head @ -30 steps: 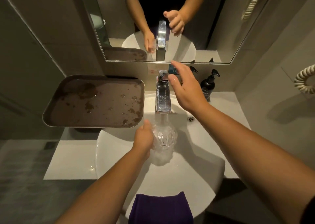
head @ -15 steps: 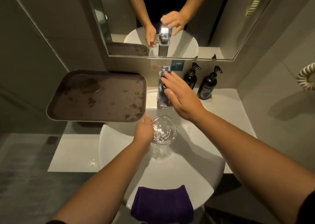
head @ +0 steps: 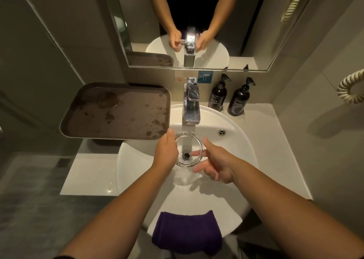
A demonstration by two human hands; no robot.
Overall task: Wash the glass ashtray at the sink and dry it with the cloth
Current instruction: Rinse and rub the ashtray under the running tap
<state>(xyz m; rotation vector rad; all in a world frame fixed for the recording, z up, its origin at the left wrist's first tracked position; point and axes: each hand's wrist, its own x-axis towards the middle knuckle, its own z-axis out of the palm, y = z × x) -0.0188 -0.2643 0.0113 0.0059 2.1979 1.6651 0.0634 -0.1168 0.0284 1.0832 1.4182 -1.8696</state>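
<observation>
**Bathroom sink: rinse done, drying next**

White ceramic basin (head: 226,180) carries a folded purple cloth (head: 187,231) on its near rim. Above the drain, left hand (head: 166,153) fingers clamp the clear, thick-walled round ashtray (head: 189,149); right hand (head: 214,165) fingers spread, touching it. No water seems to run from the chrome tap (head: 191,105); next: fetch the cloth

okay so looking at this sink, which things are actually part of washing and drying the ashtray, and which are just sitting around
Part of the job:
glass ashtray, gripped by the left hand
right hand, open beside it
faucet
sink
purple cloth on the near rim

Just lying about:
brown tray, wet
two dark pump bottles
mirror
</observation>
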